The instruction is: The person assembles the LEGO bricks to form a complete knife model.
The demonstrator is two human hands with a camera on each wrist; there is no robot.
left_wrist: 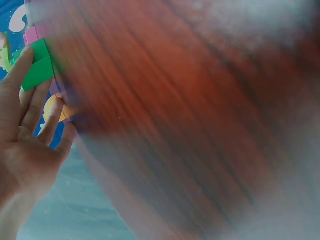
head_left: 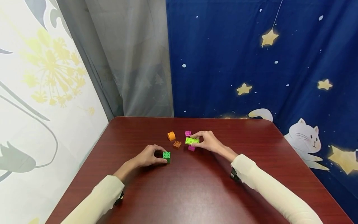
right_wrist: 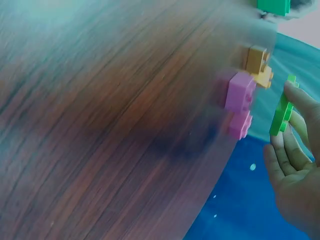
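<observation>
We see the left hand [head_left: 149, 156] low over the table, around nine o'clock from the tabletop's middle, its forearm coming in from about eight o'clock. Its thumb and fingers pinch a green brick [head_left: 166, 156] at the hand's three o'clock side; in the left wrist view its outer fingers spread apart beneath. We cannot tell whether that brick touches the wood.

We find the right hand [head_left: 210, 142] near one o'clock, forearm arriving from four. It grasps a lime brick [head_left: 191, 141] between thumb and fingertips, toward its nine o'clock. In the right wrist view we see a gap between this brick and the loose ones. Both arms wear cream sleeves [head_left: 268, 183], with a dark device [head_left: 234, 173] at each wrist.

Taking a brown brick [head_left: 177, 144] as centre, we have an orange curved brick [head_left: 171, 136] at eleven, a pink brick [head_left: 188, 133] at two and a magenta brick [head_left: 191, 148] between three and four, partly behind the lime one.

The table [head_left: 173, 199] is glossy red-brown wood. Beyond it we see a white printed backdrop [head_left: 16, 102] at ten, a grey curtain [head_left: 142, 56] at eleven, and a starry blue curtain [head_left: 215, 77] from twelve round to three, with a white cat [head_left: 302, 137] between two and three.
</observation>
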